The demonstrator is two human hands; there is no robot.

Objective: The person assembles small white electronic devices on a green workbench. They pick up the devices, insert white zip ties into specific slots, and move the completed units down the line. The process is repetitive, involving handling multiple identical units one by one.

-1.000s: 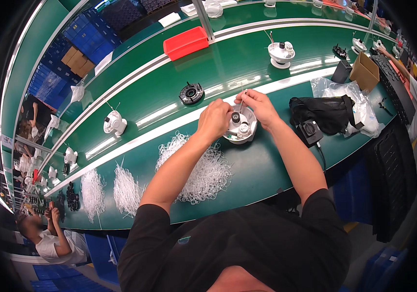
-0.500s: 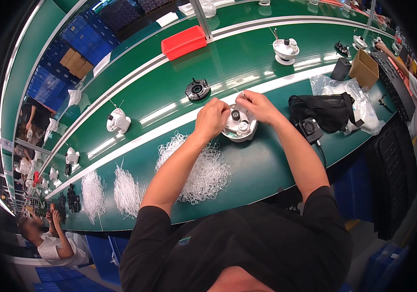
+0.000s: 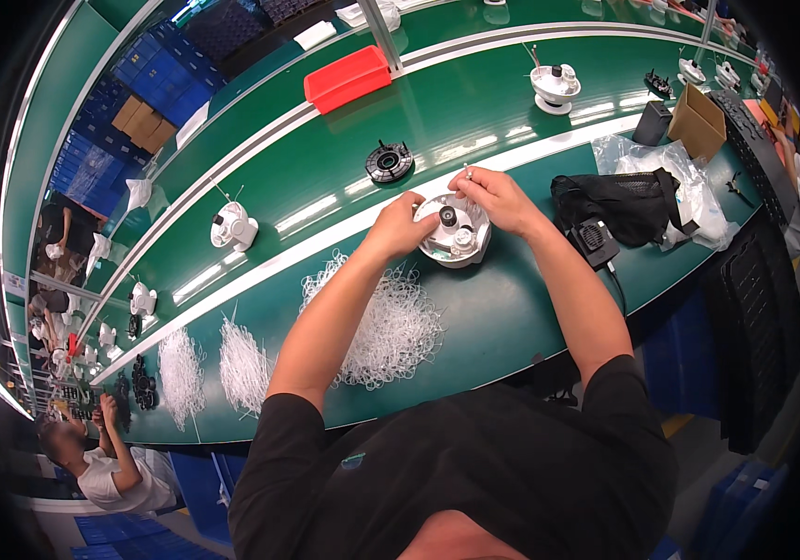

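Note:
A white round camera housing (image 3: pixel 454 254) with a black lens in its middle sits on the near side of the green workbench, its open side facing up. My left hand (image 3: pixel 398 224) is closed on its left rim, the thumb reaching inside near the lens. At the far right rim, my right hand (image 3: pixel 498 198) pinches a thin wire (image 3: pixel 468 174) whose tip sticks up above the fingers. The rest of that wire is hidden by the hand. Beside my left forearm lies a large heap of white looped cables (image 3: pixel 386 322).
Beyond the housing, a conveyor belt (image 3: pixel 316 177) carries a black ring part (image 3: pixel 389 161) and white camera units (image 3: pixel 554 86). Smaller cable piles (image 3: pixel 243 364) lie left. A black mesh bag (image 3: pixel 614 210), black boxy device (image 3: pixel 596 241) and cardboard box (image 3: pixel 698 126) stand right. A co-worker (image 3: pixel 106 462) sits far left.
The belt's black ring and camera units have shifted rightward. My left fingers have opened out slightly along the rim, showing more of the housing's inside. My right hand still pinches at the far rim.

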